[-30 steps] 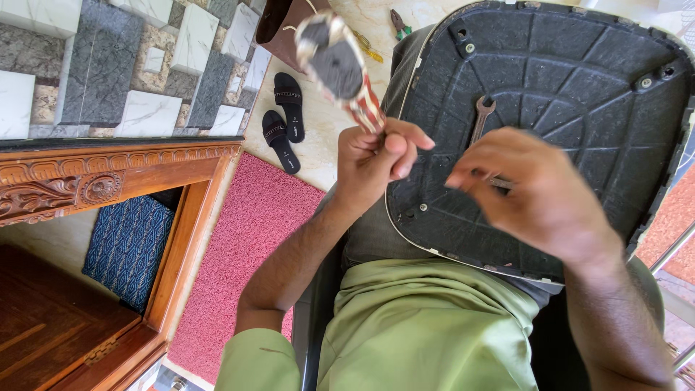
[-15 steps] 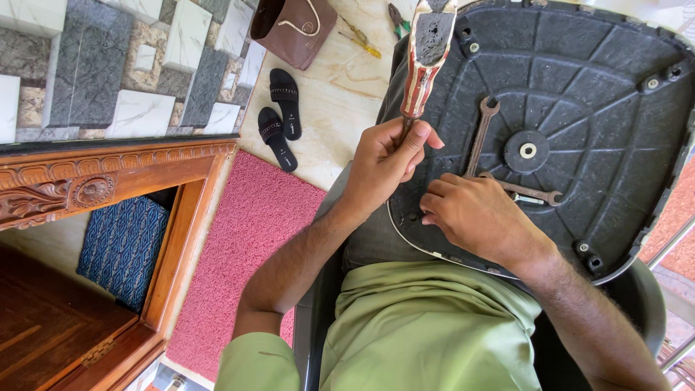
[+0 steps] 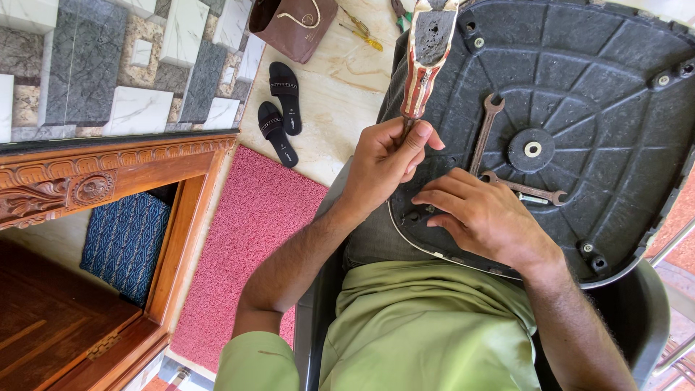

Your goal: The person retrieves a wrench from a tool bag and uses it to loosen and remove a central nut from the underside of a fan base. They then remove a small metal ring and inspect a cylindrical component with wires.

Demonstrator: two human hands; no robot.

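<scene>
**Now the tool stands upright and the right hand lies flat on the seat shell**

Nearest, a green-clad lap is seen, with the upturned black ribbed plastic chair seat shell [image 3: 601, 87] laid across it. The right hand [image 3: 481, 217] is rested on the shell's near rim, its fingers pressed loosely together and laid flat, pinching nothing; half a second ago it was placed slightly higher, closer to the spanners, and a second ago it was raised above the shell. The left hand [image 3: 387, 159] is closed around the lower end of a worn red-and-white handled tool with a grimy grey head [image 3: 427, 51], the fingers curled and the thumb pressed against the shaft. The tool is held nearly upright over the shell's left edge, much as half a second ago; a second ago it was tilted away to the left.

Inside the shell's hollow, two grey steel open-ended spanners [image 3: 486, 134] are lain crossed, just beside a round black central hub with a pale hole [image 3: 532, 150]. A small bolt is seen touching the lower spanner.

Farther off, a red fibre doormat [image 3: 246, 246] is spread beside a carved wooden door frame [image 3: 94, 181]. Beyond it, a pair of black sandals [image 3: 282, 108] is laid on pale marble floor, and a brown leather bag [image 3: 293, 25] is seen open at the top, its contents hidden. A yellow-handled screwdriver [image 3: 360, 32] is lain near it.
</scene>
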